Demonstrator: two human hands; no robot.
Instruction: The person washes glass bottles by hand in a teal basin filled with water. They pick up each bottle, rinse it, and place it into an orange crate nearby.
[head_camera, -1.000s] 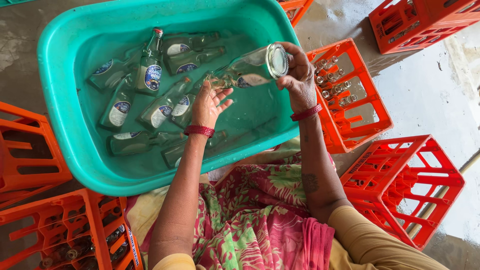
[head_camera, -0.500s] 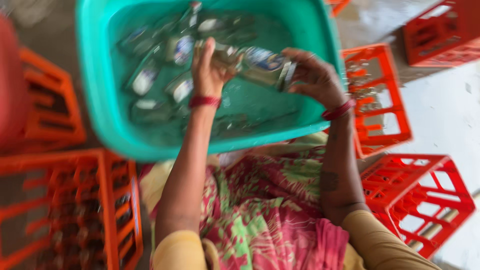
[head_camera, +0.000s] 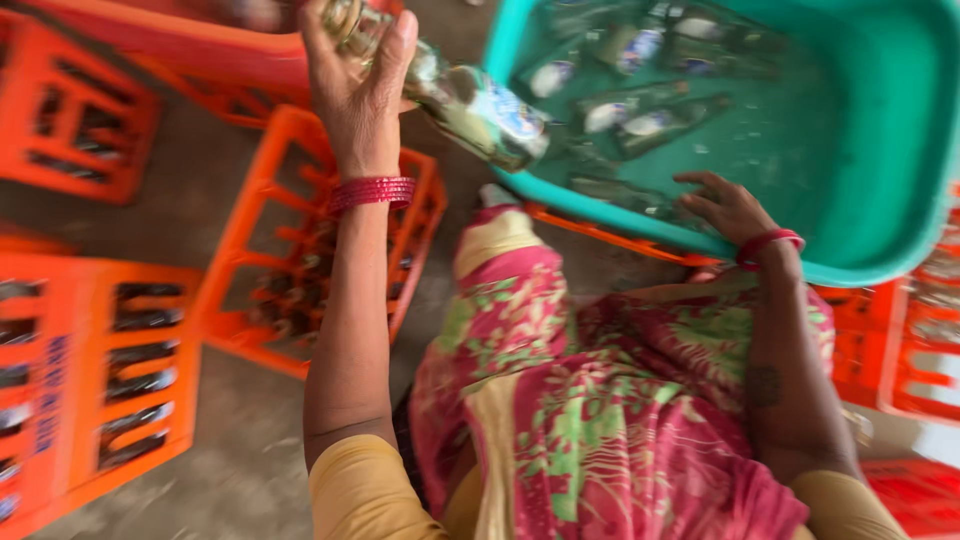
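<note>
My left hand (head_camera: 358, 82) is raised at the top left and grips a clear glass bottle (head_camera: 470, 105) with a pale label; the bottle lies slanted, its base toward the teal tub (head_camera: 880, 240). Red bangles circle that wrist. My right hand (head_camera: 728, 205) reaches over the tub's near rim with fingers spread, holding nothing, close to several glass bottles (head_camera: 625, 115) lying in the water. A red band sits on the right wrist. My lap in a pink and green patterned cloth fills the lower middle.
An orange plastic crate (head_camera: 300, 250) with bottles in its cells stands below my left arm. More orange crates (head_camera: 90, 370) lie at the left, and red crates (head_camera: 900, 350) at the right. The floor is bare grey concrete.
The bottle passed from my right hand to my left, which swung it leftward out over the crates. My right hand dropped to the tub's rim. The view turned left.
</note>
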